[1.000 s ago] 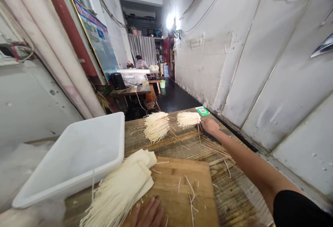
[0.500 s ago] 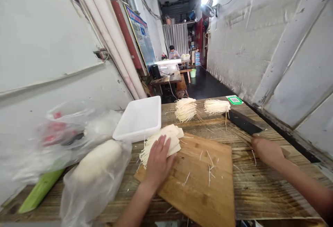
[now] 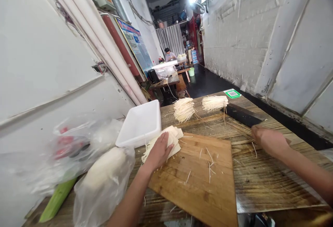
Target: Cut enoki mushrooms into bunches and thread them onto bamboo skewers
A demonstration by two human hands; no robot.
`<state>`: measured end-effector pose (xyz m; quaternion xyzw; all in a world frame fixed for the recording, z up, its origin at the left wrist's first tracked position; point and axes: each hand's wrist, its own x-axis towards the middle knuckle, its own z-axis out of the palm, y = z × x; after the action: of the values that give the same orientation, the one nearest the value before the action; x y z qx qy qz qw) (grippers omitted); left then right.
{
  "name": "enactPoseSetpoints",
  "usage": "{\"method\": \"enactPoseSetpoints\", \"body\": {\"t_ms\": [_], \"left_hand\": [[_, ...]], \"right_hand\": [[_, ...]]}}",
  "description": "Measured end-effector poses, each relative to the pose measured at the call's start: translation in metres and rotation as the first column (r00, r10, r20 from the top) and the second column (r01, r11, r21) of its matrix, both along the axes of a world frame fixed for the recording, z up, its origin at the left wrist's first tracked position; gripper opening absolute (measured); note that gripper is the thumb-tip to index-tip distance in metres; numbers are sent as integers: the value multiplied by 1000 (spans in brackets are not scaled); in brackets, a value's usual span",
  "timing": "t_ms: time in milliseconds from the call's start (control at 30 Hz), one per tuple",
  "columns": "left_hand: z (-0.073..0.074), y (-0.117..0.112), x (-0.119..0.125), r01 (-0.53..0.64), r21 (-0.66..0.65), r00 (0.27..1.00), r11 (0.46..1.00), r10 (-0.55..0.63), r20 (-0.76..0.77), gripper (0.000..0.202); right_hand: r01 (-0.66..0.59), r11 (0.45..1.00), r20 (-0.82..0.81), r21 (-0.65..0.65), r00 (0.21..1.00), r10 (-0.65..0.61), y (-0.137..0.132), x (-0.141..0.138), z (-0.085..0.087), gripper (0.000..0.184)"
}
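My left hand lies flat, fingers outstretched, on a pale stack of thin sheets with a fringe of fine strips at its left end. The stack sits at the upper left of the wooden cutting board; my palm hides part of it. At the right, my right hand is closed round the handle of a dark cleaver, whose blade lies low over the table. Two pale fringed bundles rest at the back, with thin wooden skewers near the blade.
A white plastic tub stands left of the stack. Further left are a bag with a large white lump, clear bags and a green stalk. A QR-code card lies at the far edge. A person sits in the background.
The view has tilted and shifted slightly. My left hand has slid a little on the stack, its fingers now closer together. My right hand keeps hold of the cleaver, almost unmoved.
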<state>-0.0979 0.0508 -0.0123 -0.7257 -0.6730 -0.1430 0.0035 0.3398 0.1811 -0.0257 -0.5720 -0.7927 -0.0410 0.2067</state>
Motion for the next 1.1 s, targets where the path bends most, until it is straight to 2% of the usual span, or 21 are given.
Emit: {"method": "enactPoseSetpoints", "body": {"t_ms": [133,233,300,367,500,600,700,800,867,967,1033,1100], "left_hand": [[11,0,3,9,-20,1000,1000,-9,16,58],[14,0,11,20,-24,1000,1000,-19,24,64],[12,0,15,7,-27,999,1000,-6,36,71],[11,2,18,-37,-26,998,999,39,58,73],[12,12,16,-187,-21,972,982,188,139,62],[21,18,9,-242,-30,941,970,243,236,44],[38,16,-3,-266,-17,896,964,254,364,31],[59,1,-15,-311,24,816,950,254,519,29],[71,-14,-22,-357,56,735,932,244,633,33],[88,-39,-28,-446,87,560,891,202,804,45],[98,-54,-30,-502,94,425,860,150,892,51],[108,-67,-29,-548,99,317,831,97,943,53]], "right_hand": [[-92,995,57,40,994,89,-10,-12,21,20],[-153,984,15,96,988,153,-27,-25,35,16],[-213,969,-25,123,976,217,-43,-37,38,16],[-286,949,-78,136,951,298,-60,-51,37,18],[-397,907,-251,142,872,421,-95,-83,25,23],[-469,879,-282,91,834,474,-118,-103,14,29],[-537,843,-282,35,804,524,-136,-117,1,33],[-574,818,-273,24,784,558,-147,-125,-10,38],[-588,807,-274,52,769,578,-150,-127,-13,38],[-574,796,-257,190,754,605,-150,-128,-11,37],[-580,762,-222,288,733,642,-150,-129,-5,37],[-556,763,-219,330,741,634,-150,-130,4,41]]}}
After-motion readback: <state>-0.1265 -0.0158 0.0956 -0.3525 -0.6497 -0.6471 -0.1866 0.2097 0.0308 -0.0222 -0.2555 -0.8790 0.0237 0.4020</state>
